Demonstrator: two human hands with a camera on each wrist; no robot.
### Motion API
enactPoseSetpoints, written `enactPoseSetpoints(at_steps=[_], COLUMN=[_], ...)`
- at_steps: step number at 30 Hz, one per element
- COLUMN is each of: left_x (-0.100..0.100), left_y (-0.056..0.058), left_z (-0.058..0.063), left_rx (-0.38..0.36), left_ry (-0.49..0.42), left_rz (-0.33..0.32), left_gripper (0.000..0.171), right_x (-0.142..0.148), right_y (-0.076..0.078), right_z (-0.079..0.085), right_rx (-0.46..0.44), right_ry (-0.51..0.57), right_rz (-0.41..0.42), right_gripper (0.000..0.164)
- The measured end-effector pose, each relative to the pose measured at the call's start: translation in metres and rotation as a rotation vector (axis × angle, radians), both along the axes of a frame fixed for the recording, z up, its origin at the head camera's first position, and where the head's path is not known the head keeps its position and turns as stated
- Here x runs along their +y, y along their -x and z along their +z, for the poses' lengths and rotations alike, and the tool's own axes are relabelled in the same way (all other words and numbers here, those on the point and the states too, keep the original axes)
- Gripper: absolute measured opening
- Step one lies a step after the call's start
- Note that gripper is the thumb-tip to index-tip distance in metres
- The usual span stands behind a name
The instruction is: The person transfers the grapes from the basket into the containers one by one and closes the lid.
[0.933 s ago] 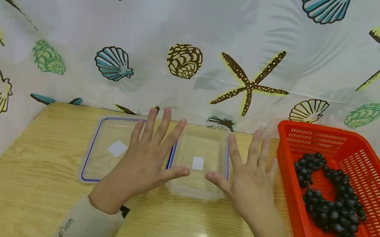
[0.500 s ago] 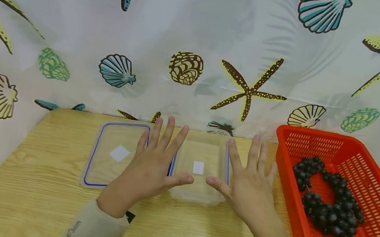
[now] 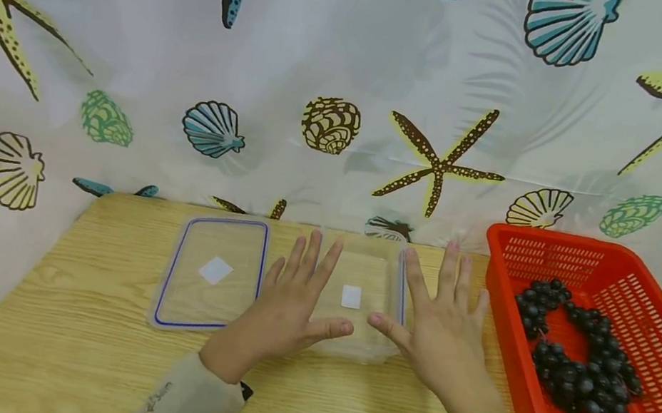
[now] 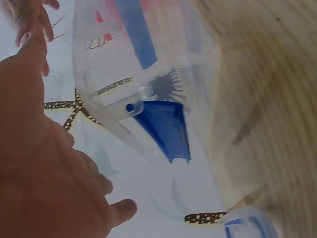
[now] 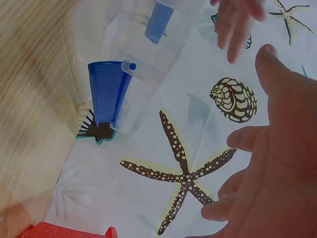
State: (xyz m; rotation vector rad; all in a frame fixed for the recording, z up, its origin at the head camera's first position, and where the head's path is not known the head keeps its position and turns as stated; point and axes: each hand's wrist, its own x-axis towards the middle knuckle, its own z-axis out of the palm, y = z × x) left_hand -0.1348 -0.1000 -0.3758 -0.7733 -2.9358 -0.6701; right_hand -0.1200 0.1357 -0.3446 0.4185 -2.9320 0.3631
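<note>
Both hands hover with fingers spread, palms down, holding nothing. My left hand (image 3: 289,308) covers the left side of a clear plastic container (image 3: 366,270) in the head view. Over the container's right side is my right hand (image 3: 444,333); the two thumbs point at each other with a small gap. The container has no lid on, and a white square label shows at its bottom. Its blue side clips (image 4: 166,129) hang unfastened in the left wrist view, and another blue clip (image 5: 106,91) shows in the right wrist view. A clear lid with a blue seal (image 3: 212,274) lies left of the container.
On the right stands a red plastic basket (image 3: 508,357) with bunches of dark grapes (image 3: 582,383) inside. Behind the wooden table (image 3: 88,341) hangs a white cloth (image 3: 289,63) printed with shells and starfish.
My left hand has shifted right, closer to the right hand, uncovering more of the lid. The head view has tilted slightly, so the whole scene sits a little lower and further right.
</note>
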Motion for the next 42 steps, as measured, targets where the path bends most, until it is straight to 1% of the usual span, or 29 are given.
enactPoseSetpoints(at_steps=[7,10,12,17,22,26,30,35,39,42], left_x=[-0.001,-0.001,0.0,0.004,0.009,0.011,0.01,0.009,0.006,0.007], left_y=[0.001,0.0,-0.001,-0.002,-0.002,-0.002,-0.002,-0.001,0.0,0.0], left_z=[-0.017,-0.022,-0.023,-0.023,-0.022,-0.021,-0.019,-0.018,-0.017,-0.018], left_rx=[-0.145,-0.202,-0.229,-0.253,-0.284,-0.283,-0.279,-0.277,-0.265,-0.266], left_ry=[-0.043,-0.064,-0.068,-0.056,-0.052,-0.048,-0.045,-0.04,-0.034,-0.034], left_rz=[0.02,0.036,0.05,0.09,0.128,0.148,0.16,0.166,0.175,0.176], left_gripper=[0.108,0.107,0.107,0.112,0.117,0.117,0.117,0.117,0.117,0.117], right_x=[0.001,0.003,0.004,0.01,0.017,0.019,0.019,0.021,0.023,0.028], right_y=[-0.002,-0.004,-0.005,-0.008,-0.01,-0.011,-0.014,-0.02,-0.024,-0.028], right_z=[0.003,0.002,0.003,0.005,0.009,0.011,0.015,0.024,0.032,0.038], right_rx=[0.006,-0.001,-0.013,-0.047,-0.036,-0.028,-0.05,-0.108,-0.129,-0.138], right_ry=[0.021,0.019,0.016,0.033,0.045,0.049,0.057,0.087,0.088,0.082], right_rz=[-0.002,-0.008,-0.011,-0.024,-0.037,-0.026,-0.015,-0.005,0.013,0.01], right_gripper=[0.098,0.098,0.098,0.098,0.097,0.097,0.098,0.098,0.098,0.099])
